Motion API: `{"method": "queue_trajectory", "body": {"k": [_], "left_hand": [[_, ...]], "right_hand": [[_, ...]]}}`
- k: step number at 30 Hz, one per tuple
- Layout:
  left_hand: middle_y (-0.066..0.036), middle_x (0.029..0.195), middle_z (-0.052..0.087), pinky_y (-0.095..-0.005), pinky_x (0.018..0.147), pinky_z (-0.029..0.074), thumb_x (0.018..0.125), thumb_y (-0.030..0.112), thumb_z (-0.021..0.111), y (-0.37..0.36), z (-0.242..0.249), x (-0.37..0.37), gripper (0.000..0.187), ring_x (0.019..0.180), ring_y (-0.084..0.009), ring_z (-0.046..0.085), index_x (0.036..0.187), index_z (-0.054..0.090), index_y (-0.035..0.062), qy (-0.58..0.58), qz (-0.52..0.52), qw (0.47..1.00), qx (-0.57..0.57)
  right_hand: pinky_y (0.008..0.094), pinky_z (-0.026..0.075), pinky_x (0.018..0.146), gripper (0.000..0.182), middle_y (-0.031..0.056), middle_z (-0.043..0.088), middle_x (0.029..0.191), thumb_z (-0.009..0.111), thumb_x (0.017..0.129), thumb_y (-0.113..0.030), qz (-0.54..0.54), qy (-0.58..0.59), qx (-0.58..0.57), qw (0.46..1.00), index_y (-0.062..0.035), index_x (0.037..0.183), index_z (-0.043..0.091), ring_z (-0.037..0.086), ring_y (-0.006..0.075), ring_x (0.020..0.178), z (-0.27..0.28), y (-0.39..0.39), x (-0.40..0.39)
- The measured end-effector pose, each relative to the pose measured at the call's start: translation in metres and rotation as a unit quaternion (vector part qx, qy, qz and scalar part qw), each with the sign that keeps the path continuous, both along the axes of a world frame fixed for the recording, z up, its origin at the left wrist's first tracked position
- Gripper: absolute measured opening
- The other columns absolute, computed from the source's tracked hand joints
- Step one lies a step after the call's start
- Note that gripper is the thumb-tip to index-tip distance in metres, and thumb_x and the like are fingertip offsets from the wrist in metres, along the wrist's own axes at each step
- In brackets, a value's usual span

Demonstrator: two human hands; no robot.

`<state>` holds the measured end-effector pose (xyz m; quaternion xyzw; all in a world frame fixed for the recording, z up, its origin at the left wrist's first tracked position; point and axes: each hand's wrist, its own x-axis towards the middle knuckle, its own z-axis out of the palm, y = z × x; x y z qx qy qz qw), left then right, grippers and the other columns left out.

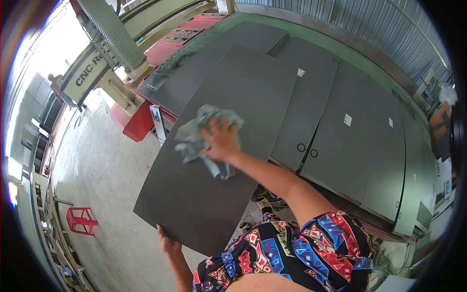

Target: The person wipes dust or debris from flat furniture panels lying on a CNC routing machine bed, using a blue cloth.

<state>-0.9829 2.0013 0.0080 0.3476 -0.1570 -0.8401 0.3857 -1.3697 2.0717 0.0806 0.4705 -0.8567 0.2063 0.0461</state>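
A large dark grey panel (194, 199) lies in front of me, its near end jutting out over the floor. My right hand (223, 141) presses a crumpled grey-green rag (187, 134) onto the panel's face, fingers spread and bent into the cloth. At the near left edge of the panel, my left hand (169, 242) grips the board, a fingertip showing at the rim and the other fingers partly hidden.
More dark panels (348, 146) with round holes and white labels (347, 120) lie to the right. A CNC machine (90, 73) with a ribbed hose (114, 31) stands at the left. A red stool (81, 221) sits on the concrete floor; another person (62, 90) is far left.
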Motion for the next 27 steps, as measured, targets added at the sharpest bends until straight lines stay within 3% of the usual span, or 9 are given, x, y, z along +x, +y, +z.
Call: {"method": "queue_trajectory", "body": {"k": [7, 10, 13, 16, 19, 22, 23, 26, 27], "left_hand": [[-0.008, 0.125, 0.055, -0.0457, 0.101, 0.036, 0.096, 0.036, 0.041, 0.0, 0.007, 0.002, 0.041, 0.117, -0.0281, 0.049, 0.125, 0.051, 0.0076, -0.009, -0.057, 0.998, -0.006], [-0.008, 0.125, 0.055, -0.0466, 0.101, 0.035, 0.096, 0.036, 0.04, 0.004, 0.021, -0.011, 0.042, 0.117, -0.0285, 0.049, 0.124, 0.052, 0.0074, 0.004, -0.072, 0.997, -0.012], [-0.009, 0.125, 0.055, -0.0465, 0.1, 0.037, 0.096, 0.031, 0.04, -0.008, -0.002, 0.006, 0.038, 0.115, -0.0279, 0.051, 0.123, 0.053, 0.0066, 0.022, -0.031, 0.999, 0.002], [-0.009, 0.123, 0.056, -0.0454, 0.099, 0.038, 0.097, 0.028, 0.039, 0.002, 0.016, -0.004, 0.036, 0.114, -0.0271, 0.051, 0.121, 0.054, 0.0063, -0.017, -0.021, 1.0, 0.013], [-0.012, 0.129, 0.051, -0.0501, 0.102, 0.034, 0.095, 0.036, 0.039, 0.002, 0.01, -0.004, 0.043, 0.119, -0.0304, 0.047, 0.125, 0.05, 0.0062, -0.006, 0.012, 1.0, 0.024], [-0.017, 0.109, 0.059, -0.0411, 0.083, 0.044, 0.087, 0.05, 0.053, 0.009, 0.021, -0.006, 0.055, 0.096, -0.0207, 0.055, 0.114, 0.057, 0.0027, -0.224, 0.0, 0.974, -0.038], [-0.019, 0.134, 0.043, -0.0475, 0.101, 0.032, 0.086, 0.048, 0.054, 0.006, 0.014, 0.003, 0.061, 0.121, -0.0258, 0.041, 0.13, 0.046, 0.0065, -0.244, -0.014, 0.968, -0.049], [-0.018, 0.141, 0.034, -0.0497, 0.101, 0.031, 0.085, 0.04, 0.054, -0.007, -0.023, 0.045, 0.063, 0.125, -0.0324, 0.036, 0.137, 0.037, 0.0082, -0.113, -0.128, 0.965, -0.201], [-0.017, 0.142, 0.032, -0.0504, 0.102, 0.031, 0.084, 0.037, 0.053, -0.008, -0.023, 0.044, 0.064, 0.126, -0.0337, 0.034, 0.139, 0.035, 0.0083, -0.125, -0.123, 0.965, -0.193]], "right_hand": [[0.0645, 0.028, 0.097, 0.062, 0.0146, 0.031, 0.144, 0.071, 0.064, -0.039, 0.394, 0.038, 0.006, 0.918, -0.0237, 0.122, 0.056, 0.027, 0.0406, 0.132, -0.013, 0.002, 0.137], [0.0628, 0.03, 0.096, 0.06, 0.0127, 0.031, 0.144, 0.071, 0.063, -0.038, 0.492, 0.053, -0.034, 0.868, -0.0235, 0.119, 0.058, 0.028, 0.0378, 0.132, -0.027, 0.026, 0.135], [0.0631, 0.025, 0.1, 0.059, 0.0125, 0.033, 0.143, 0.07, 0.064, -0.033, 0.491, 0.035, 0.028, 0.87, -0.0238, 0.121, 0.057, 0.026, 0.0379, 0.133, -0.004, 0.03, 0.081], [0.0625, 0.024, 0.101, 0.059, 0.0106, 0.035, 0.142, 0.068, 0.066, -0.04, 0.351, 0.065, 0.0, 0.934, -0.025, 0.122, 0.056, 0.027, 0.0372, 0.133, -0.01, -0.005, 0.001], [0.0626, 0.022, 0.101, 0.06, 0.01, 0.035, 0.142, 0.064, 0.07, -0.045, 0.193, 0.066, -0.001, 0.979, -0.0266, 0.126, 0.053, 0.027, 0.0373, 0.132, -0.003, -0.033, -0.099], [0.0612, 0.024, 0.101, 0.058, 0.0093, 0.034, 0.143, 0.061, 0.075, -0.049, 0.047, 0.048, 0.019, 0.998, -0.0275, 0.128, 0.051, 0.026, 0.0362, 0.132, 0.009, -0.042, -0.187], [0.0594, 0.025, 0.101, 0.058, 0.0088, 0.033, 0.144, 0.059, 0.077, -0.051, -0.011, 0.04, 0.036, 0.999, -0.0271, 0.129, 0.05, 0.026, 0.0351, 0.132, 0.015, -0.037, -0.21], [0.0591, 0.027, 0.1, 0.057, 0.0086, 0.034, 0.142, 0.059, 0.078, -0.048, -0.145, 0.011, 0.024, 0.989, -0.026, 0.13, 0.049, 0.029, 0.0343, 0.13, 0.01, -0.011, -0.269], [0.0588, 0.029, 0.099, 0.055, 0.0084, 0.035, 0.141, 0.06, 0.078, -0.046, -0.186, 0.013, -0.003, 0.982, -0.0244, 0.128, 0.05, 0.032, 0.0344, 0.129, 0.003, 0.001, -0.281]]}}
